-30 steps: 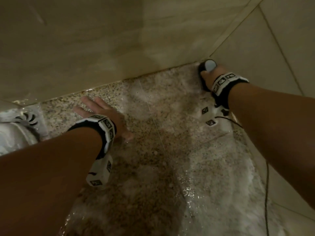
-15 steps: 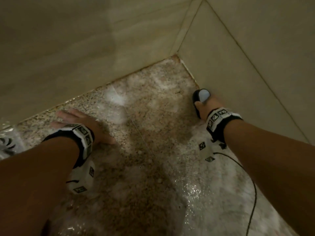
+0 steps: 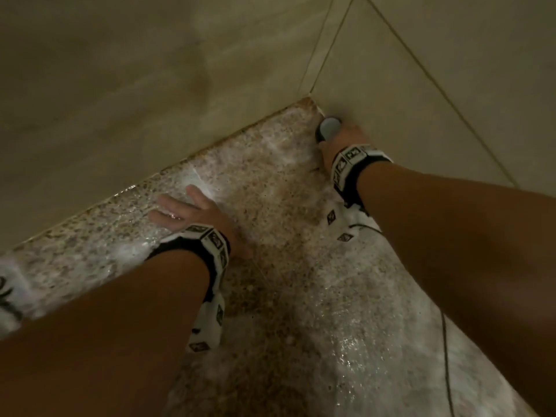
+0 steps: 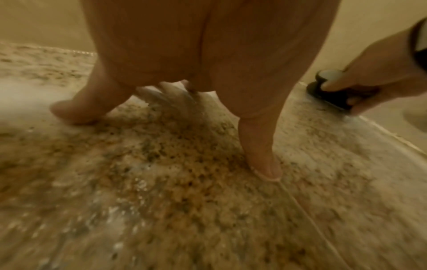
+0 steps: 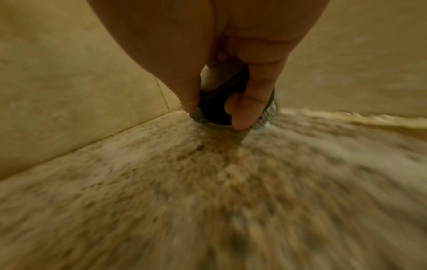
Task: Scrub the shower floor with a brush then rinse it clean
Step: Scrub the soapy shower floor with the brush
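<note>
A black scrub brush (image 3: 326, 130) with a grey top sits bristles-down on the wet, foamy speckled shower floor (image 3: 270, 206), right by the far corner where two walls meet. My right hand (image 3: 343, 139) grips the brush (image 5: 219, 102) from above, thumb on one side and fingers curled down the other; pale bristles (image 5: 269, 113) show under it. My left hand (image 3: 192, 212) lies flat on the floor to the left, fingers spread and pressing on the stone (image 4: 161, 164). The left wrist view shows the brush (image 4: 328, 91) off to the right.
Beige tiled walls (image 3: 150, 85) close in the floor at the back and right, meeting at the corner (image 3: 311, 99). A thin black cable (image 3: 445, 356) trails along the floor under my right forearm. White foam (image 3: 361, 326) covers the near floor. Something white shows at the left edge (image 3: 9, 296).
My right hand has pushed the brush forward into the far corner. My left hand stays flat on the floor. The view has shifted, so the white drain cover at left has nearly left the frame.
</note>
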A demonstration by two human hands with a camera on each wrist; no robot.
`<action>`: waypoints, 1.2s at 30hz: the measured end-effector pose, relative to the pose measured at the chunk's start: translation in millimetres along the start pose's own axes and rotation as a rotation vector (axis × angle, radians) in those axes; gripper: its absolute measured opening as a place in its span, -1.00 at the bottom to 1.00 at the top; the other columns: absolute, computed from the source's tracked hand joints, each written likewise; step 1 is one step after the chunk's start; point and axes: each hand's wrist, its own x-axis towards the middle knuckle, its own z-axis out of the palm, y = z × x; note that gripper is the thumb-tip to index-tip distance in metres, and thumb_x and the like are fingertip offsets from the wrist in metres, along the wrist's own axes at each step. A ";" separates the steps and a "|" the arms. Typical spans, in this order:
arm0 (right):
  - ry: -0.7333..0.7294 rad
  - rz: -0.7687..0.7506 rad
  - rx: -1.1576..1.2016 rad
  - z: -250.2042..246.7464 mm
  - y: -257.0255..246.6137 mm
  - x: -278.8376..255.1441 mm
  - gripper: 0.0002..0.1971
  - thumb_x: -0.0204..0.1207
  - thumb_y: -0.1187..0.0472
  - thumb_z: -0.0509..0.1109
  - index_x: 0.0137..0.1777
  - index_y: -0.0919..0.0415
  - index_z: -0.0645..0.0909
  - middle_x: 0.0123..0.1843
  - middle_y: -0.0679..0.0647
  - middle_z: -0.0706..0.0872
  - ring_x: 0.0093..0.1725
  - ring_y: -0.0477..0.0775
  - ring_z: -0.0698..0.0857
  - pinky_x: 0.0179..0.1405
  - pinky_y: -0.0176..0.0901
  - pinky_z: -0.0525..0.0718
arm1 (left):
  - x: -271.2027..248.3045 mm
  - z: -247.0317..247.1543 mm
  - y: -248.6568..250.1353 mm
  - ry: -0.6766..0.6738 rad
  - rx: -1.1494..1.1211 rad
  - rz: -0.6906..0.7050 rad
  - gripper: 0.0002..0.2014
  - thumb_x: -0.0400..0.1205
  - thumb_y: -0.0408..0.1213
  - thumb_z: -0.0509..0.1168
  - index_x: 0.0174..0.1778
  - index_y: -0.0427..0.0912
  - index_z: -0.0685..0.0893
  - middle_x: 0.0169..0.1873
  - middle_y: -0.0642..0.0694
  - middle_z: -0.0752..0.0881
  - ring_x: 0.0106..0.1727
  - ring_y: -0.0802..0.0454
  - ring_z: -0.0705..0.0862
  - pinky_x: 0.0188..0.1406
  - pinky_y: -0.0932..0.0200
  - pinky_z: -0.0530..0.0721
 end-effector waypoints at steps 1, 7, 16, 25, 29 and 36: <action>-0.011 0.002 -0.013 -3.5 -13.5 6.3 -0.36 0.72 0.02 0.38 0.68 0.26 0.27 0.65 0.24 0.39 0.58 0.34 0.44 0.55 0.17 0.48 | 3.3 -0.8 0.4 0.001 -0.019 0.016 0.68 0.10 0.49 0.57 0.68 -0.20 -0.55 0.61 -0.63 -0.42 0.66 -0.69 -0.25 0.60 -0.58 0.04; 0.008 -0.057 -0.021 -3.3 -56.6 33.2 -0.35 0.73 0.11 0.38 0.71 0.23 0.19 0.67 0.24 0.33 0.63 0.35 0.35 0.58 0.17 0.41 | 17.7 6.4 1.6 0.047 -0.010 0.068 0.71 0.06 0.57 0.53 0.66 -0.25 -0.56 0.59 -0.69 -0.38 0.64 -0.76 -0.20 0.60 -0.62 0.08; 0.008 -0.081 -0.118 -9.4 -46.5 18.3 -0.34 0.73 0.09 0.36 0.72 0.20 0.15 0.66 0.26 0.34 0.57 0.38 0.44 0.47 0.23 0.54 | 19.0 6.0 3.1 0.007 -0.060 0.058 0.72 0.08 0.48 0.61 0.62 -0.21 -0.63 0.55 -0.65 -0.50 0.62 -0.75 -0.31 0.53 -0.67 0.12; -0.008 -0.003 -0.153 0.2 25.1 -18.5 -0.39 0.75 0.01 0.32 0.67 0.19 0.17 0.64 0.32 0.35 0.39 0.46 0.59 0.25 0.25 0.67 | 13.9 1.9 0.5 0.001 -0.025 0.025 0.78 -0.06 0.55 0.57 0.66 -0.16 -0.59 0.60 -0.63 -0.43 0.65 -0.72 -0.22 0.55 -0.62 0.14; -0.034 0.037 -0.044 -6.3 33.9 -22.3 -0.26 0.71 -0.02 0.40 0.75 0.18 0.13 0.66 0.28 0.39 0.50 0.42 0.53 0.43 0.24 0.60 | 5.0 1.4 1.0 0.053 0.000 0.052 0.68 0.06 0.54 0.53 0.68 -0.21 -0.54 0.63 -0.61 -0.38 0.68 -0.68 -0.18 0.61 -0.57 0.06; -0.094 0.012 -0.152 -13.8 94.9 -73.7 -0.29 0.72 -0.05 0.37 0.72 0.27 0.19 0.61 0.35 0.46 0.50 0.42 0.54 0.44 0.24 0.57 | 2.1 0.0 2.1 0.069 0.033 0.042 0.74 -0.01 0.55 0.55 0.69 -0.19 -0.55 0.66 -0.58 -0.36 0.69 -0.66 -0.13 0.61 -0.59 0.08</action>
